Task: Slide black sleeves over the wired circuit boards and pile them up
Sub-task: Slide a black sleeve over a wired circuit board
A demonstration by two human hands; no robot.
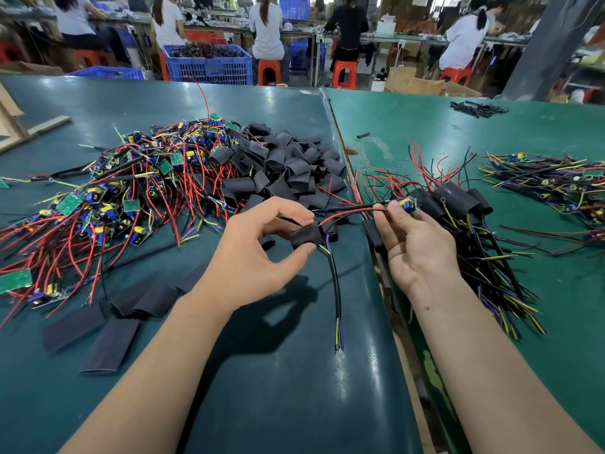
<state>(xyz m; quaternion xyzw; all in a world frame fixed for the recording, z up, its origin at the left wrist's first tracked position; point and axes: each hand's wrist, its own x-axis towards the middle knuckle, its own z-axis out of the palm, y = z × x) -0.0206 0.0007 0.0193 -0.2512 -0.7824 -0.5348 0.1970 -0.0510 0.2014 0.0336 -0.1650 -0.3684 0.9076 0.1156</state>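
Observation:
My left hand [258,253] pinches a black sleeve [306,236] between thumb and fingers. Red and black wires run through the sleeve to a small circuit board [406,204], which my right hand [415,247] pinches at its fingertips. A black cable [337,290] with yellow and blue ends hangs down from the sleeve. A heap of bare wired boards [124,191] lies at the left, loose black sleeves [288,168] behind my hands. Sleeved boards [458,201] are piled at the right, just behind my right hand.
Flat black sleeves [111,329] lie at the near left on the green table [294,371]. Another bundle of wired boards [556,181] sits far right. A seam [340,136] divides two table surfaces. Blue crates [209,65] and seated workers are beyond the table.

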